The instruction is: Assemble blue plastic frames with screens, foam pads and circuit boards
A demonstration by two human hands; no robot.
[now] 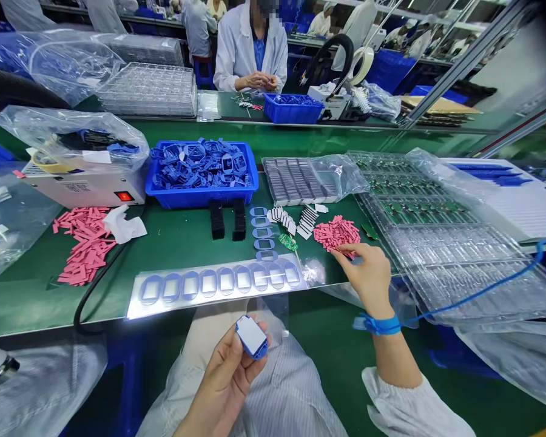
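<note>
In my left hand [232, 370], held over my lap, is a small blue plastic housing [260, 351] with a white rectangular panel [251, 334] on its upper face. My right hand [368, 273] reaches onto a pile of pink strips [339, 232], thumb and forefinger pinched at its near edge, apparently on one strip. A blue wrist strap [380, 325] circles that wrist. Left of the pile lie white strips with dark edges [307, 221] and a small green circuit board [288, 242]. A column of blue oval frames [264, 244] leads down to a pale strip [134, 303] carrying several oval frames.
A blue bin [202, 199] holds many blue parts. Black stacks [217, 220] stand before it. Another pink pile [84, 255] and a white box with a red switch [86, 185] are left. Clear trays with circuit boards [441, 249] lie right. A co-worker [252, 48] sits opposite.
</note>
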